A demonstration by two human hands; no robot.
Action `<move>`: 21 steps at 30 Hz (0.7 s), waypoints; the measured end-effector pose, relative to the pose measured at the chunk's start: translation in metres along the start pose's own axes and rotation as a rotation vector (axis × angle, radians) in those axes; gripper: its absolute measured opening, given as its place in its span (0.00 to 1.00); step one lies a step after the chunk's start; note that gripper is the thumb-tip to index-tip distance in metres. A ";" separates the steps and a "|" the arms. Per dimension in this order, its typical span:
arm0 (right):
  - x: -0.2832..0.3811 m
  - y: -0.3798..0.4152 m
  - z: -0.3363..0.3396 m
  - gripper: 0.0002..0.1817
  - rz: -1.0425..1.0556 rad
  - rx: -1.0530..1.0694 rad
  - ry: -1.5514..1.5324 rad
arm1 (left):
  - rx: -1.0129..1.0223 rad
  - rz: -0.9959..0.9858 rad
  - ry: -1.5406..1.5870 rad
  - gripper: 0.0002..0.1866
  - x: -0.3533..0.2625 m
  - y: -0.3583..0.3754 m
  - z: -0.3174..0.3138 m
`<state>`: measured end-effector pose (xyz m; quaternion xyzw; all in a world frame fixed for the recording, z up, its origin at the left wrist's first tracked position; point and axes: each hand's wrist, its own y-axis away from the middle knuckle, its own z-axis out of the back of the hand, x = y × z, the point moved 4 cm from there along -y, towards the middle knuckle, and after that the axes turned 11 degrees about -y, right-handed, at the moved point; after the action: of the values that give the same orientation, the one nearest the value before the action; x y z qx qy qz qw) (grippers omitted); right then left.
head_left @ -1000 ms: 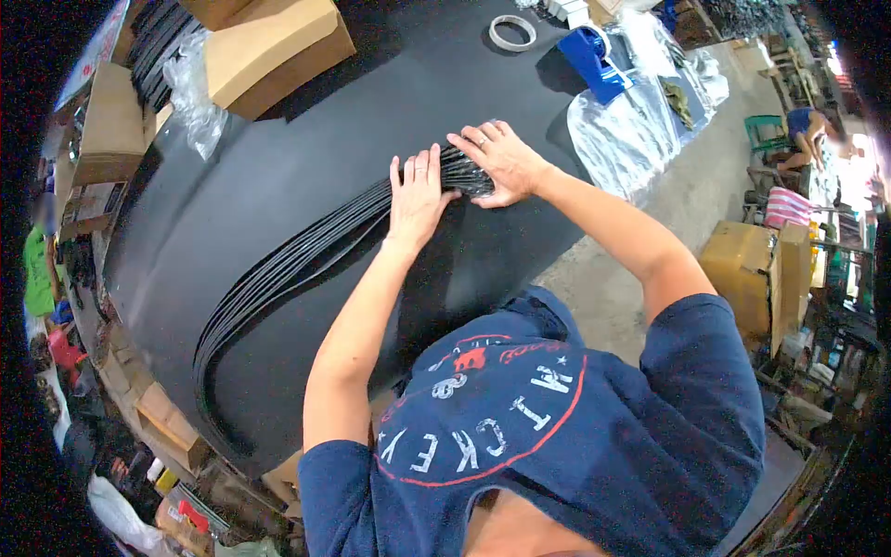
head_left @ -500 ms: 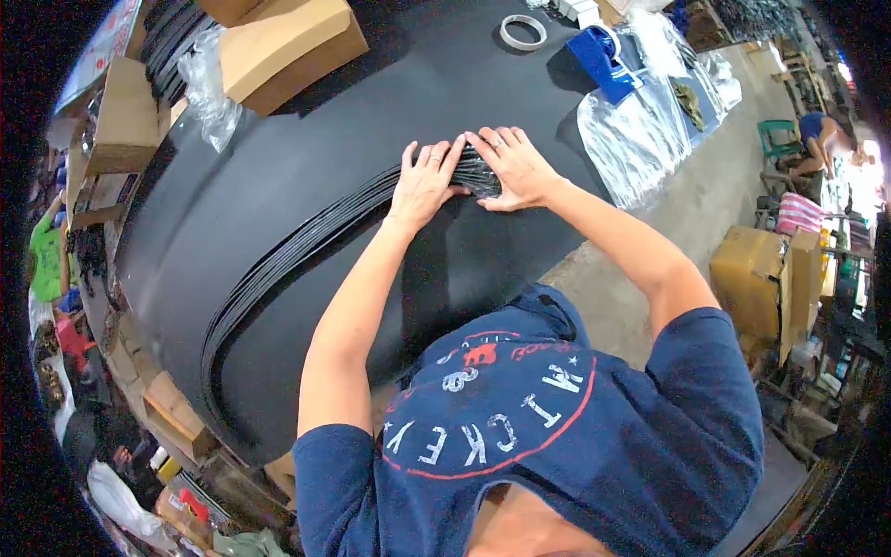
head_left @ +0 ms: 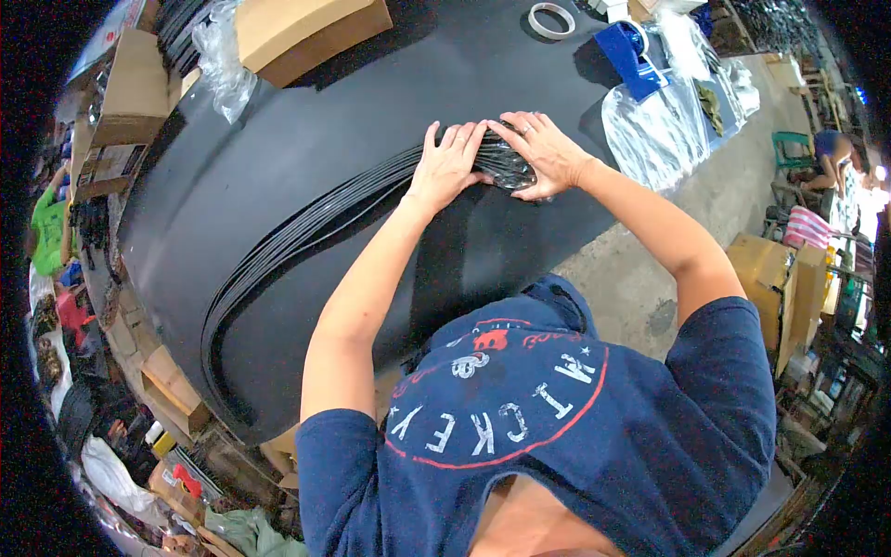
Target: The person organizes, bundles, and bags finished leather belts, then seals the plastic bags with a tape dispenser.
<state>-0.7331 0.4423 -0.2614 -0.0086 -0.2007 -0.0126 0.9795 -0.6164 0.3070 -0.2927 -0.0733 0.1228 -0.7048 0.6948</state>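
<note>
A bundle of long, thin black strands (head_left: 320, 206) curves across the black tabletop (head_left: 167, 251), from its left edge up to my hands. My left hand (head_left: 450, 165) is closed around the bundle near its right end, thumb below and fingers over the top. Just to the right, my right hand (head_left: 546, 156) grips the end itself, its fingertips close to those of the left. Between the two hands the end looks shiny, like clear plastic (head_left: 507, 167) over the strands. The undersides of both grips are hidden.
Cardboard boxes (head_left: 316, 32) and crumpled clear plastic (head_left: 223, 65) lie at the back left. A tape roll (head_left: 551, 20), a blue tape dispenser (head_left: 629, 60) and clear plastic bags (head_left: 654, 135) are at the back right. Another person (head_left: 829, 162) sits far right.
Both hands have shifted slightly right in view along with the bundle's end, and more of the shiny end shows between them. The camera view has also moved a little.
</note>
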 end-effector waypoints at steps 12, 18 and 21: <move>0.072 -0.001 -0.047 0.57 -0.690 -0.539 -0.093 | -0.002 -0.370 -0.063 0.50 0.045 -0.029 -0.020; 0.048 0.029 -0.011 0.42 -0.614 -0.156 -0.810 | 0.147 -0.535 0.075 0.52 0.049 -0.027 -0.026; 0.008 0.033 0.002 0.44 -0.289 -0.015 -1.003 | 0.252 -0.586 0.054 0.53 0.047 -0.028 -0.020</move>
<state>-0.7252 0.4755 -0.2565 0.0074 -0.6444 -0.1436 0.7511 -0.6503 0.2615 -0.3070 -0.0003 0.0268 -0.8863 0.4622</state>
